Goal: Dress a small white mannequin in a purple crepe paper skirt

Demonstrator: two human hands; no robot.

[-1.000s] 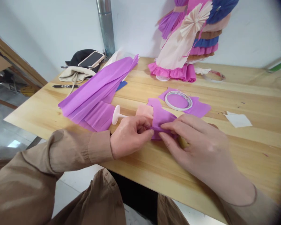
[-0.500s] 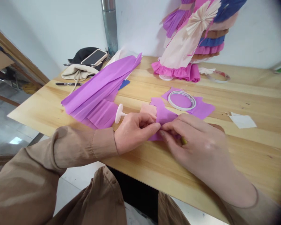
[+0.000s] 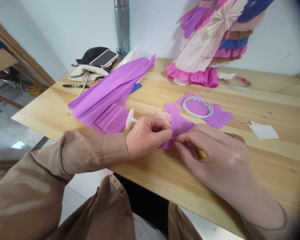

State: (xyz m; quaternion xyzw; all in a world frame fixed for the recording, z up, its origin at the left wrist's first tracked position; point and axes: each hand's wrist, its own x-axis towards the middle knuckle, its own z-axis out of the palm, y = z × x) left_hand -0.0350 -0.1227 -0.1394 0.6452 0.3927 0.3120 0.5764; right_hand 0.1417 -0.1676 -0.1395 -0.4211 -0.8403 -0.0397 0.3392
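The left hand point(image 3: 148, 137) and right hand point(image 3: 215, 153) are easing slightly apart above a wooden worktop point(image 3: 270, 163), their fingertips sitting near each other where half a second ago they were almost touching. Behind them, a tape roll point(image 3: 195, 115) is resting on purple scraps point(image 3: 220, 116); a pleated purple sheet point(image 3: 112, 87) is spreading leftward, and the left hand is partly blocking a white disc-ended piece point(image 3: 130, 120). Beside peach paper point(image 3: 163, 116), smooth-topped purple paper point(image 3: 180, 125) is lying between the hands; the right is pinching it, the left apparently too, its fingers obscuring the contact.
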